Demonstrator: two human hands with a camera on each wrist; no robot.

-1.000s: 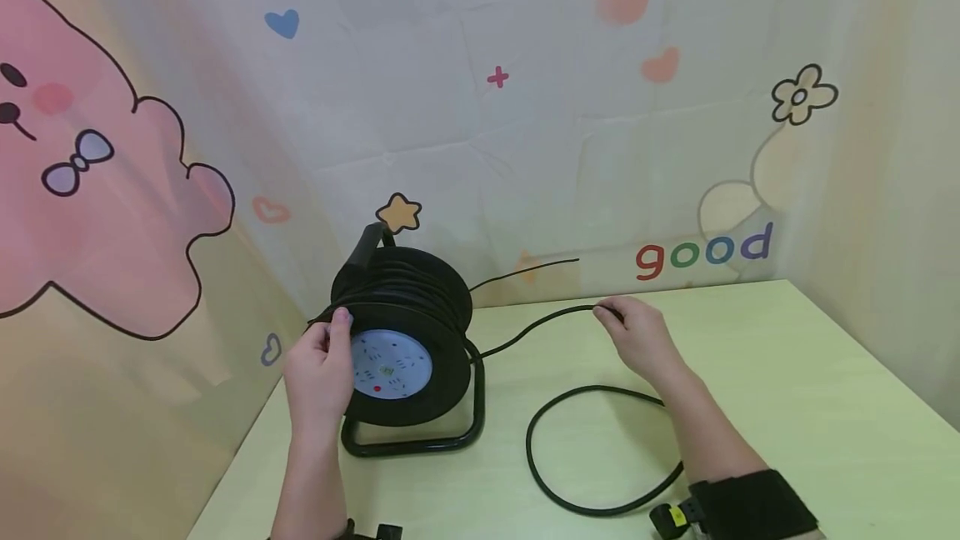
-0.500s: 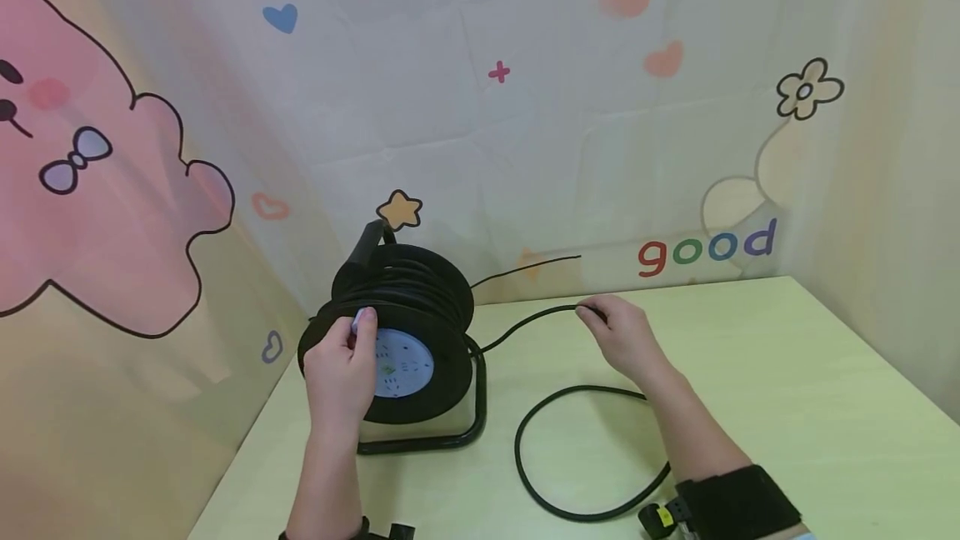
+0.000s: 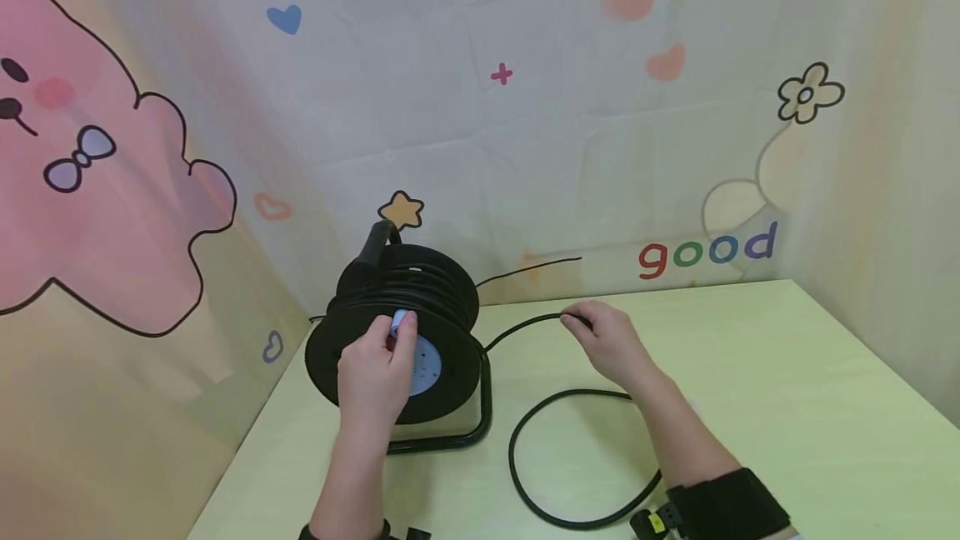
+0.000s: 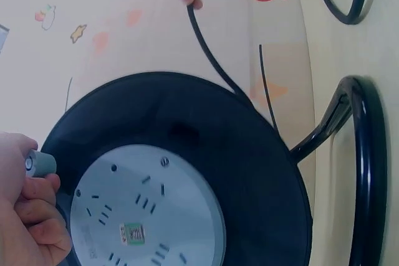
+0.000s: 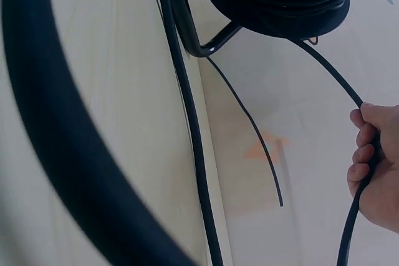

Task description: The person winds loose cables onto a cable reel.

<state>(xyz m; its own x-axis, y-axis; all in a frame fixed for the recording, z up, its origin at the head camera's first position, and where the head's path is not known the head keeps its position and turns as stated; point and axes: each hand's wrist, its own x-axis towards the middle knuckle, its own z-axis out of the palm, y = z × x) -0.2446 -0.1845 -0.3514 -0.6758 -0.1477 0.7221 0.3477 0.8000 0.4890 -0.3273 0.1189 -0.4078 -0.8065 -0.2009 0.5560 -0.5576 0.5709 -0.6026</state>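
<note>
A black cable reel stands on the table, with black cable wound on its drum and a pale blue socket panel facing me. At the top of the reel's front disc, my left hand pinches a small blue-grey crank knob between thumb and fingers. To the right, my right hand grips the black cable above the table. From that hand the cable bows over to the reel's right side. Its free length lies in a loop partly hidden behind my right forearm.
The reel's black tube stand rests on the pale green table. A thin dark wire sticks out behind the reel to the right. A printed curtain hangs close along the table's back edge. A black band circles my right wrist.
My left hand and the knob have travelled rightward across the top of the reel's front disc. My right hand has come left toward the reel, shortening the cable between them. The loop has shifted slightly left.
</note>
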